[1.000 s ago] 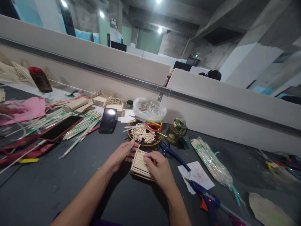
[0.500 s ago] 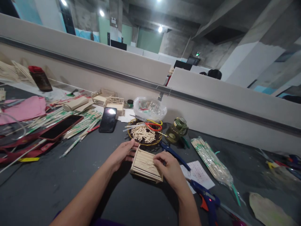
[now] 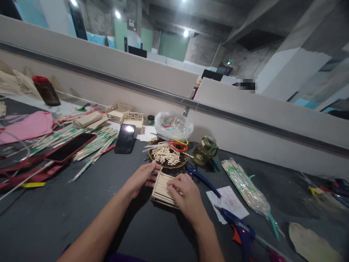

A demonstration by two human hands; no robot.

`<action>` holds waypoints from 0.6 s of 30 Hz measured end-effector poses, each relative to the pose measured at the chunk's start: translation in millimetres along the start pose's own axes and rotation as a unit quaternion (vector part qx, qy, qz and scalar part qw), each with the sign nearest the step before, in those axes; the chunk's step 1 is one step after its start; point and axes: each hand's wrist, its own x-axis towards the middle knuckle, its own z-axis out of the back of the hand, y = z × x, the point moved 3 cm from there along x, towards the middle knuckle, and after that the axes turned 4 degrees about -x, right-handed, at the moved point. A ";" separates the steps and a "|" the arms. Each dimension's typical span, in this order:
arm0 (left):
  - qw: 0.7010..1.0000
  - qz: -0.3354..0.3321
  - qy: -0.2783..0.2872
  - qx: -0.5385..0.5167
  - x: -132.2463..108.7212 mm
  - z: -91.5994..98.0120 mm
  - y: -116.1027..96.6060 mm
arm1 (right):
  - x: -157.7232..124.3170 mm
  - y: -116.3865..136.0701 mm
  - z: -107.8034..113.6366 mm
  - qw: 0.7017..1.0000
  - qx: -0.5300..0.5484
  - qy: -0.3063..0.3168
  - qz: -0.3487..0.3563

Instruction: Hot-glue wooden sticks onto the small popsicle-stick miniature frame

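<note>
One stick panel [image 3: 161,187], long axis from left hand [image 3: 142,179] toward right hand [image 3: 187,193]; left loosely open at edge, right bunched over top, grip unclear.

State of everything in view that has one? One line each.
Stick model: slatted top, partly covered
Left hand: beside stick model, contact unclear
Right hand: fingers bent over stick model
Glue gun: lying down, red light lit
Black phone: screen dark except a reflection
Red-edged phone: screen dark
Basket: holding short sticks
Scissors: resting on basket, opening unclear
Packet: lying down, sticks inside
</note>
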 end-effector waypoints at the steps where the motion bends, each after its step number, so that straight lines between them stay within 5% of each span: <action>1: 1.000 0.000 -0.001 -0.001 -0.1 0.0 -0.1 | 0.2 2.9 -3.4 1.000 -0.019 0.001 0.010; 7: 1.000 0.004 -0.003 -0.003 0.5 0.3 0.0 | 1.6 12.7 -10.9 0.995 -0.091 0.001 0.044; 11: 1.000 0.004 -0.005 -0.004 0.3 0.3 -0.5 | 1.7 10.1 -2.2 0.997 -0.046 -0.039 0.041; 14: 1.000 0.007 0.011 -0.002 0.0 -1.0 -1.2 | -1.5 -8.3 11.3 0.992 0.039 -0.106 -0.054; 18: 1.000 0.008 0.021 0.001 -0.9 -2.8 -2.0 | -11.3 -43.5 31.6 0.933 0.195 -0.239 -0.184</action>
